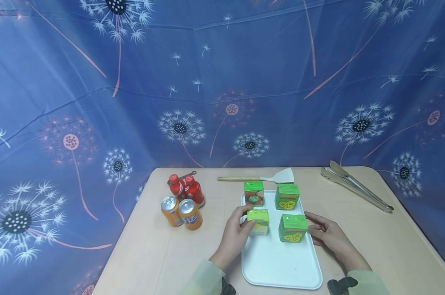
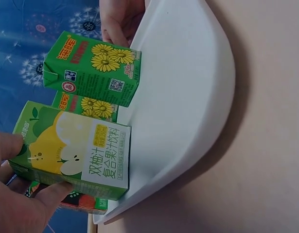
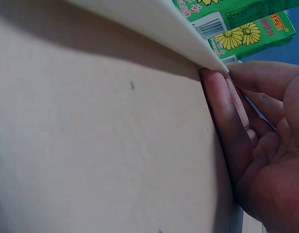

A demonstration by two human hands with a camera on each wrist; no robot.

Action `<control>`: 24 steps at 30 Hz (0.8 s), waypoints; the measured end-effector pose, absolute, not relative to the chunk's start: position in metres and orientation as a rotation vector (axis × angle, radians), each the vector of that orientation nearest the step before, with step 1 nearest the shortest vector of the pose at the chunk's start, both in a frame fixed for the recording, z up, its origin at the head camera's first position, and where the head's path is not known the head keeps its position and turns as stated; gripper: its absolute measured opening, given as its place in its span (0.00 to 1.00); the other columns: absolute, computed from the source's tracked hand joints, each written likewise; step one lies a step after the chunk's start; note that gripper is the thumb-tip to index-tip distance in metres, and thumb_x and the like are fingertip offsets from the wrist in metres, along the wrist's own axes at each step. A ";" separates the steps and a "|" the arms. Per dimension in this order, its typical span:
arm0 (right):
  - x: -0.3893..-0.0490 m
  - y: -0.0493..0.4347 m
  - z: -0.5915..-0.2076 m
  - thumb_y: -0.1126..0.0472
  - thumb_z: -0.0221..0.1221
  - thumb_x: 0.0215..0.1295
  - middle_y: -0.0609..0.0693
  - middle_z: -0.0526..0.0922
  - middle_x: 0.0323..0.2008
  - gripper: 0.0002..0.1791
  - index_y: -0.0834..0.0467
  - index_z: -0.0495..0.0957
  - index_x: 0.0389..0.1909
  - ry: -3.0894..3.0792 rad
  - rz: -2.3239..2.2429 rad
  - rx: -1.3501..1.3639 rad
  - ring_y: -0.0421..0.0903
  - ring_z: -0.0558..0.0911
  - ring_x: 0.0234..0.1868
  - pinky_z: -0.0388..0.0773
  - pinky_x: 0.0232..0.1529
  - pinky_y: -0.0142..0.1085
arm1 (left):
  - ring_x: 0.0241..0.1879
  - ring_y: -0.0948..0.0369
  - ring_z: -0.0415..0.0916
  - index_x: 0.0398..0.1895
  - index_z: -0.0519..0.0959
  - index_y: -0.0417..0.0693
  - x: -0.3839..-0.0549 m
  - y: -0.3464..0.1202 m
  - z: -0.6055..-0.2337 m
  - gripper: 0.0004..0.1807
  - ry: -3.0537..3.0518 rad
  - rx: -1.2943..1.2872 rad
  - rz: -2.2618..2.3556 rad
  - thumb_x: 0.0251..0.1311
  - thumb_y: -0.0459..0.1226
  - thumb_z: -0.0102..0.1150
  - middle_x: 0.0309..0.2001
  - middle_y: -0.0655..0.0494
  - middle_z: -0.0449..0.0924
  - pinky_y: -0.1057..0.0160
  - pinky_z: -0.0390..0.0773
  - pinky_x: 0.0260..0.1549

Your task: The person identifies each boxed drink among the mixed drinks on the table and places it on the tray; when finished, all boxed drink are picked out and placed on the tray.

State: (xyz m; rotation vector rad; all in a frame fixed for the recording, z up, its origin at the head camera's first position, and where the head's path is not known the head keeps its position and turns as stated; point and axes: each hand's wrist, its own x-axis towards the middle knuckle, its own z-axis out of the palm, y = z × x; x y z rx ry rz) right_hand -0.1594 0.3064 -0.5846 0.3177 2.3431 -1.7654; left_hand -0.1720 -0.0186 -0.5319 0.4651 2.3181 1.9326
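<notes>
My left hand (image 1: 236, 232) grips a yellow-green juice carton (image 1: 258, 227) by its upper part, thumb and fingers on opposite sides. This carton stands upright on the left side of a white tray (image 1: 281, 268). In the left wrist view its front (image 2: 66, 145) shows a pomelo and a pear-like fruit. At the tray's right edge, my right hand (image 1: 330, 237) pinches the rim; in the right wrist view one finger lies under it and the thumb is at its top. Beside that hand, a green drink carton with yellow flowers (image 1: 293, 229) stands on the tray.
Farther back on the tray are another flower carton (image 1: 286, 197) and a green-and-red carton (image 1: 254, 192). A spatula (image 1: 259, 178) lies behind the tray, tongs (image 1: 355, 186) at back right. Two red bottles (image 1: 194, 190) and two orange cans (image 1: 190, 214) stand left.
</notes>
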 end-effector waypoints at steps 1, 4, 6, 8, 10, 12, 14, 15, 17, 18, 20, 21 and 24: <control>-0.159 0.306 -0.585 0.57 0.68 0.69 0.58 0.81 0.49 0.42 0.58 0.61 0.80 2.345 -1.763 0.319 0.47 0.85 0.47 0.88 0.45 0.40 | 0.73 0.60 0.66 0.69 0.72 0.58 -0.172 -0.019 -0.532 0.23 2.324 0.469 1.931 0.74 0.34 0.59 0.70 0.58 0.70 0.71 0.71 0.64; -0.160 0.306 -0.585 0.57 0.68 0.69 0.59 0.81 0.50 0.42 0.57 0.61 0.80 2.348 -1.756 0.315 0.47 0.85 0.47 0.89 0.45 0.40 | 0.73 0.60 0.65 0.69 0.72 0.58 -0.171 -0.020 -0.533 0.23 2.338 0.465 1.918 0.74 0.35 0.59 0.70 0.54 0.70 0.71 0.71 0.64; -0.161 0.306 -0.585 0.57 0.68 0.69 0.59 0.81 0.51 0.42 0.58 0.61 0.80 2.350 -1.756 0.314 0.47 0.86 0.47 0.89 0.44 0.40 | 0.73 0.59 0.65 0.69 0.71 0.58 -0.170 -0.020 -0.533 0.23 2.346 0.468 1.913 0.74 0.35 0.59 0.70 0.55 0.70 0.71 0.70 0.64; -0.162 0.306 -0.585 0.57 0.68 0.69 0.59 0.82 0.51 0.42 0.58 0.61 0.80 2.352 -1.754 0.312 0.47 0.86 0.47 0.89 0.44 0.41 | 0.73 0.59 0.65 0.69 0.71 0.58 -0.170 -0.021 -0.533 0.23 2.353 0.471 1.911 0.75 0.35 0.59 0.70 0.56 0.70 0.71 0.70 0.65; -0.162 0.306 -0.585 0.58 0.68 0.68 0.60 0.82 0.51 0.42 0.58 0.62 0.80 2.351 -1.754 0.314 0.47 0.86 0.47 0.89 0.44 0.41 | 0.73 0.60 0.65 0.69 0.71 0.59 -0.170 -0.022 -0.534 0.23 2.360 0.472 1.907 0.75 0.36 0.59 0.69 0.59 0.70 0.71 0.70 0.65; -0.163 0.306 -0.584 0.58 0.68 0.68 0.59 0.82 0.51 0.42 0.58 0.62 0.80 2.355 -1.750 0.317 0.47 0.86 0.46 0.89 0.44 0.41 | 0.73 0.60 0.65 0.70 0.71 0.59 -0.171 -0.022 -0.534 0.23 2.364 0.487 1.899 0.75 0.36 0.59 0.69 0.61 0.70 0.70 0.70 0.65; -0.163 0.306 -0.583 0.57 0.68 0.68 0.59 0.83 0.50 0.42 0.58 0.62 0.80 2.359 -1.742 0.319 0.47 0.86 0.46 0.89 0.43 0.41 | 0.73 0.62 0.64 0.70 0.70 0.61 -0.171 -0.023 -0.533 0.24 2.375 0.504 1.870 0.75 0.37 0.60 0.69 0.65 0.69 0.67 0.70 0.67; -0.163 0.306 -0.582 0.56 0.68 0.68 0.58 0.83 0.50 0.42 0.58 0.62 0.80 2.371 -1.727 0.321 0.47 0.85 0.46 0.89 0.43 0.40 | 0.73 0.63 0.64 0.71 0.70 0.62 -0.171 -0.024 -0.532 0.25 2.390 0.517 1.839 0.75 0.38 0.60 0.69 0.68 0.69 0.65 0.70 0.68; -0.162 0.307 -0.581 0.55 0.68 0.69 0.59 0.83 0.51 0.42 0.58 0.61 0.80 2.405 -1.687 0.324 0.47 0.85 0.46 0.89 0.43 0.39 | 0.74 0.64 0.63 0.73 0.68 0.65 -0.173 -0.026 -0.528 0.27 2.430 0.555 1.769 0.75 0.40 0.61 0.70 0.70 0.68 0.60 0.70 0.70; -0.162 0.308 -0.581 0.55 0.68 0.69 0.59 0.83 0.52 0.42 0.58 0.61 0.80 2.420 -1.670 0.326 0.47 0.84 0.47 0.89 0.43 0.39 | 0.74 0.65 0.62 0.74 0.67 0.64 -0.173 -0.028 -0.526 0.28 2.454 0.575 1.732 0.75 0.40 0.61 0.70 0.71 0.67 0.57 0.69 0.70; -0.160 0.308 -0.579 0.54 0.67 0.69 0.62 0.82 0.55 0.42 0.59 0.62 0.80 2.458 -1.632 0.319 0.47 0.84 0.48 0.88 0.42 0.37 | 0.75 0.66 0.60 0.75 0.66 0.68 -0.175 -0.034 -0.520 0.30 2.504 0.614 1.656 0.75 0.41 0.61 0.72 0.70 0.67 0.54 0.67 0.72; -0.159 0.308 -0.578 0.54 0.67 0.70 0.62 0.82 0.55 0.41 0.59 0.62 0.80 2.476 -1.614 0.311 0.48 0.84 0.49 0.88 0.42 0.36 | 0.75 0.65 0.60 0.76 0.66 0.69 -0.177 -0.037 -0.517 0.30 2.530 0.629 1.624 0.75 0.41 0.61 0.72 0.70 0.66 0.53 0.67 0.72; -0.157 0.308 -0.573 0.56 0.65 0.72 0.64 0.81 0.58 0.39 0.61 0.62 0.79 2.533 -1.552 0.270 0.51 0.84 0.51 0.88 0.45 0.39 | 0.75 0.64 0.60 0.76 0.66 0.70 -0.180 -0.052 -0.508 0.30 2.603 0.656 1.548 0.75 0.42 0.60 0.74 0.70 0.65 0.50 0.67 0.72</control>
